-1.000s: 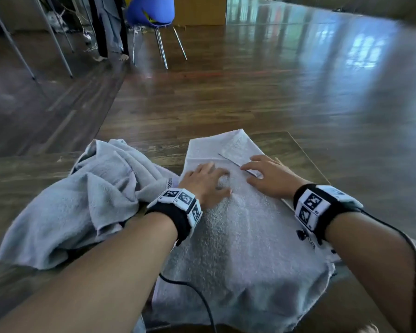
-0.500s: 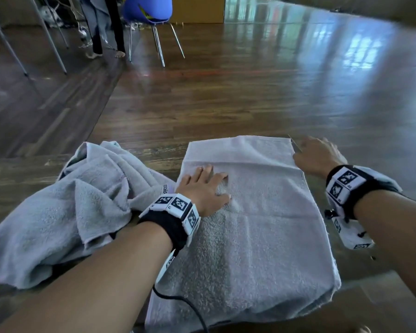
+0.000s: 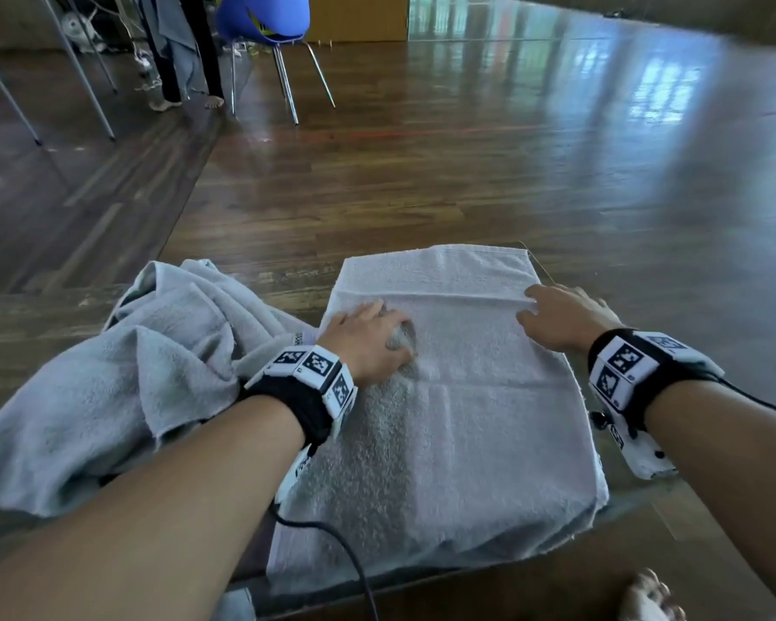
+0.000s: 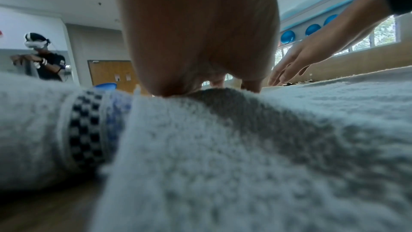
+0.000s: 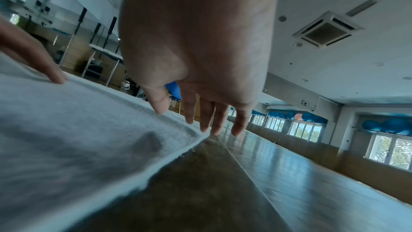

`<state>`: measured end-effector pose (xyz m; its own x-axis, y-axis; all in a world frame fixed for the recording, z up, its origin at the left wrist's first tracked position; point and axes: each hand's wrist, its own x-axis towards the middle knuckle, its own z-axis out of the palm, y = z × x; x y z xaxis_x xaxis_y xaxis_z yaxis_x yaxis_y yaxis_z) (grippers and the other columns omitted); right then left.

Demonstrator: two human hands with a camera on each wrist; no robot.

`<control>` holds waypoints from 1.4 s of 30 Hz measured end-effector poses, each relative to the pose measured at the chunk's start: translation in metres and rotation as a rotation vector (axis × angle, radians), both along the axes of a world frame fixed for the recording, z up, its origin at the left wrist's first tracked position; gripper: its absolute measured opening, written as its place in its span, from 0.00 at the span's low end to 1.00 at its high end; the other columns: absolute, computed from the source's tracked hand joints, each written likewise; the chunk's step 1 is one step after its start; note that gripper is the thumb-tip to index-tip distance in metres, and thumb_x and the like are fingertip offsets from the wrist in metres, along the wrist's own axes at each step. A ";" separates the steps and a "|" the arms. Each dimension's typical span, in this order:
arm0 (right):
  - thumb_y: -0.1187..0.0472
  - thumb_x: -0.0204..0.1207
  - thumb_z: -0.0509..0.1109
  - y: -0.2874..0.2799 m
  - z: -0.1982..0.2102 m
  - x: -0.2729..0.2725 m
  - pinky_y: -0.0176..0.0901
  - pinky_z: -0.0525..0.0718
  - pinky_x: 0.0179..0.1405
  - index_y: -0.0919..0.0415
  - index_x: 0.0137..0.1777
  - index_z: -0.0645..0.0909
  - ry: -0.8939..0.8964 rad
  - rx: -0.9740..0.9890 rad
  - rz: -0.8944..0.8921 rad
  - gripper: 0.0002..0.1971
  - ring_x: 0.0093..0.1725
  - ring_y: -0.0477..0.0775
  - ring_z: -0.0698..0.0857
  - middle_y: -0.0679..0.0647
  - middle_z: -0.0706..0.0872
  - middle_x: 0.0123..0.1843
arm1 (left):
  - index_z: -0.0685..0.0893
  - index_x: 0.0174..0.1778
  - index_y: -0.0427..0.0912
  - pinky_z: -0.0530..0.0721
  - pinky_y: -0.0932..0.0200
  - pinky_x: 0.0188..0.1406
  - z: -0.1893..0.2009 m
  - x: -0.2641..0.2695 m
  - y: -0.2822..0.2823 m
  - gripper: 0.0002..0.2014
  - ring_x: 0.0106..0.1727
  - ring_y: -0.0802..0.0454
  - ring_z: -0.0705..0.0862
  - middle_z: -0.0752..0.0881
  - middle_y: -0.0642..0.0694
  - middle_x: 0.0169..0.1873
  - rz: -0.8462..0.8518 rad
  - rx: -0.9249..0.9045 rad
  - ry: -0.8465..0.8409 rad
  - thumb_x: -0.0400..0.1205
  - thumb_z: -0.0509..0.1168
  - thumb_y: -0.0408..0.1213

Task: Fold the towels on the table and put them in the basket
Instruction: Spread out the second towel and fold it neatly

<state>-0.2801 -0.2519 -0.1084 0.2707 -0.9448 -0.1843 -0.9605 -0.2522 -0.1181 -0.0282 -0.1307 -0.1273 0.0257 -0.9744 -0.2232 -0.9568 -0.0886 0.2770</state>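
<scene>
A pale grey towel [image 3: 458, 423] lies flat on the wooden table [image 3: 283, 284], one crease running across its far part. My left hand [image 3: 375, 327] presses palm down on the towel's left half, fingers laid on the cloth; the left wrist view shows this left hand [image 4: 200, 45] bearing on the pile. My right hand [image 3: 552, 313] rests with straight fingers on the towel's far right part, near the crease. In the right wrist view the right hand's fingers [image 5: 205, 119] hang over the towel's edge [image 5: 178, 121]. A second towel [image 3: 122, 378] lies crumpled to the left. No basket shows.
The table's right edge [image 5: 236, 161] runs close to the flat towel. A cable [image 3: 332, 540] trails from my left wristband. A blue chair [image 3: 265, 20], a standing person's legs [image 3: 184, 69] and metal legs [image 3: 77, 69] stand on the floor beyond. My bare foot [image 3: 646, 598] shows bottom right.
My right hand swept a folded-over corner out to the far right, then came back onto the towel's right part. The towel now lies flat. My left hand has stayed pressed in place.
</scene>
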 end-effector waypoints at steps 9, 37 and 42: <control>0.49 0.78 0.67 0.150 -0.008 -0.046 0.51 0.76 0.47 0.47 0.46 0.74 -0.370 -0.143 -0.115 0.06 0.51 0.57 0.79 0.48 0.80 0.51 | 0.84 0.50 0.55 0.78 0.46 0.59 0.032 -0.025 0.081 0.10 0.53 0.46 0.81 0.80 0.49 0.52 0.012 -0.198 0.015 0.82 0.62 0.54; 0.50 0.85 0.69 0.249 -0.064 -0.108 0.64 0.89 0.51 0.59 0.45 0.82 -1.091 0.331 -0.585 0.12 0.49 0.60 0.87 0.58 0.88 0.50 | 0.68 0.33 0.41 0.62 0.54 0.26 0.009 -0.028 0.227 0.14 0.28 0.49 0.70 0.71 0.45 0.28 0.673 -0.241 0.277 0.83 0.61 0.40; 0.66 0.83 0.71 0.268 -0.057 -0.106 0.58 0.90 0.57 0.70 0.60 0.87 -1.021 0.725 -0.300 0.10 0.55 0.62 0.92 0.62 0.93 0.56 | 0.71 0.39 0.38 0.62 0.52 0.27 0.012 -0.031 0.229 0.12 0.32 0.48 0.72 0.74 0.44 0.33 0.635 -0.232 0.259 0.87 0.56 0.40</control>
<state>-0.3861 0.0158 -0.1657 0.3877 -0.7645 -0.5150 -0.3615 0.3878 -0.8479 -0.0596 0.0984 -0.1150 0.5772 -0.8119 -0.0879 -0.6412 -0.5172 0.5669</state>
